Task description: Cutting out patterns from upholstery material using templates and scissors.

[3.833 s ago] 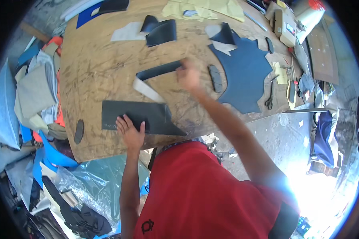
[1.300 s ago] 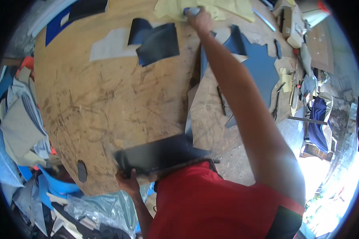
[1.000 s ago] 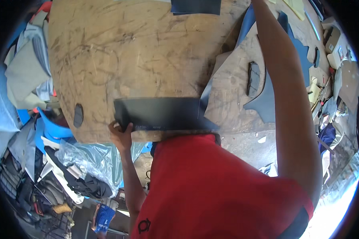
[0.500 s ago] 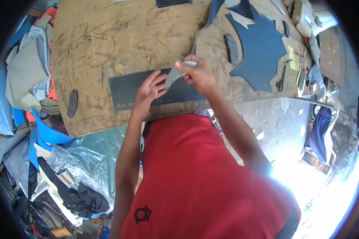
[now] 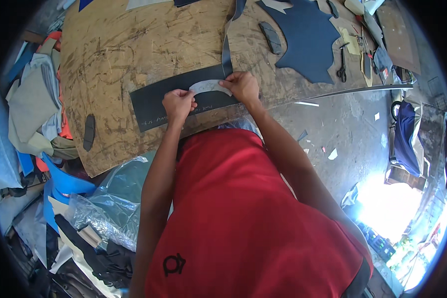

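A curved pale-grey strip (image 5: 208,86), shaped like a shallow arch, spans the gap between my two hands. My left hand (image 5: 178,105) pinches its left end, and my right hand (image 5: 242,87) grips the right end. Beneath them lies a long black sheet (image 5: 151,107), leather-like, with faint pale writing near its front edge. Whether the strip touches the sheet or hovers just above it, I cannot tell. A narrow dark strip (image 5: 226,49) runs away from the sheet's right part toward the far edge.
On the worn wooden table (image 5: 109,64), a large dark-blue hide-shaped piece (image 5: 310,42) lies at right, beside a dark block (image 5: 269,38). Black scissors (image 5: 341,67) rest farther right. Another dark block (image 5: 89,132) is near the left edge. Folded fabrics (image 5: 35,99) pile up beyond it.
My left hand has gone from spread fingers to a pinch. The grey strip, earlier bunched in my right hand, is now stretched out flat between both hands. The view has shifted slightly.
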Motion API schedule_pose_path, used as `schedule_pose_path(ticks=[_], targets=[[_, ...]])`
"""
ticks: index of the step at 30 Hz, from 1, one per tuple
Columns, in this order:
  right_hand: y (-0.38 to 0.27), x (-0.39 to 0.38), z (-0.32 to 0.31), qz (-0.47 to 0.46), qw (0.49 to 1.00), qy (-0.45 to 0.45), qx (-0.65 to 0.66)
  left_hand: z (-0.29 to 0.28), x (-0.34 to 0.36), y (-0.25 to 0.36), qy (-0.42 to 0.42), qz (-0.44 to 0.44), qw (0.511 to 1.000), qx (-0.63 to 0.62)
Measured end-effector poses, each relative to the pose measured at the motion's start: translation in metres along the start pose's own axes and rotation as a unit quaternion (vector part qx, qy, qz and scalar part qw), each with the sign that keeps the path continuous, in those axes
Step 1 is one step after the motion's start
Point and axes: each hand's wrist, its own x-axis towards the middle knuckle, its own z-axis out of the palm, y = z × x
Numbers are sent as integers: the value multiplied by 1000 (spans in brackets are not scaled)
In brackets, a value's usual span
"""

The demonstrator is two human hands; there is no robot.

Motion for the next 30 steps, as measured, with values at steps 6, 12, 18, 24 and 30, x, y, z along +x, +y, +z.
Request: schedule_pose_path(ticks=[6,12,18,24,30], targets=[[25,-1,-6,-99,990,100,-9,10,-30,13,174,140,900,375],[50,-23,-34,-136,986,101,2,44,-37,-29,8,466,819,335],[79,-28,-44,-328,943,6,-59,72,-35,-37,5,468,713,522],[91,-13,-51,-359,930,-55,-65,74,-34,-40,2,410,736,538],[93,10,-60,-389,907,-134,-92,82,-35,-40,27,391,739,548]])
